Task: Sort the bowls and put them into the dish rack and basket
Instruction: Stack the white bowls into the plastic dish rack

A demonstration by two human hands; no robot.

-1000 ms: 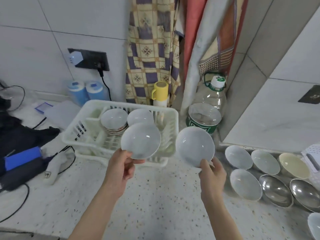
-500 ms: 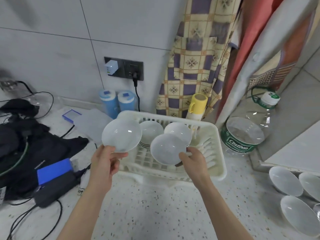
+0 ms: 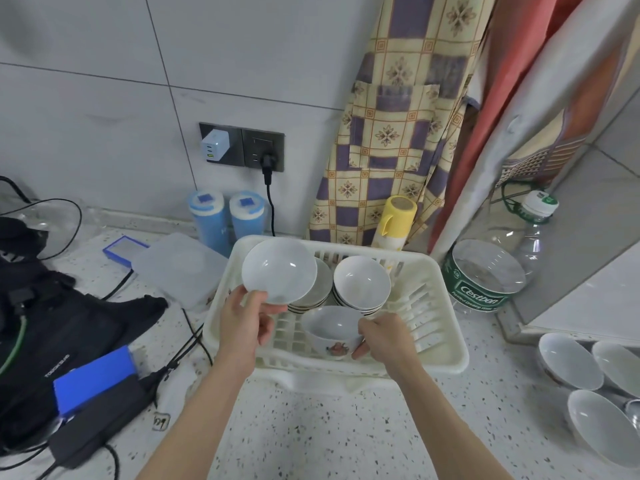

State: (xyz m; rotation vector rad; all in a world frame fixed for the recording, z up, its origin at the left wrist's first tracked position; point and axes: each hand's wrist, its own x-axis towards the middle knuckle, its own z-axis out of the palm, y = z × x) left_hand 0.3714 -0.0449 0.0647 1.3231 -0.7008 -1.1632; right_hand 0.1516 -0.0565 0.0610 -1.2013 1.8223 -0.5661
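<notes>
A white plastic dish rack (image 3: 446, 344) stands on the speckled counter. Inside it are two stacks of white bowls, one at the back left (image 3: 320, 285) and one at the back right (image 3: 362, 284). My left hand (image 3: 242, 323) pinches the rim of a white bowl (image 3: 278, 270), held tilted above the left stack. My right hand (image 3: 384, 337) grips a white bowl with a painted pattern (image 3: 332, 332), low inside the rack's front part. Three more white bowls (image 3: 569, 360) lie on the counter at the right.
A large water bottle (image 3: 491, 271) and a yellow cup (image 3: 396, 220) stand behind the rack. Two blue canisters (image 3: 227, 216) and a clear lidded box (image 3: 180, 265) sit to its left. Black bags, cables and a blue power pack (image 3: 93, 379) crowd the left counter.
Both hands moved left and forward over the rack. My right hand lowered its bowl into the rack's front part. The left bowl went from beside the rack to above the left stack.
</notes>
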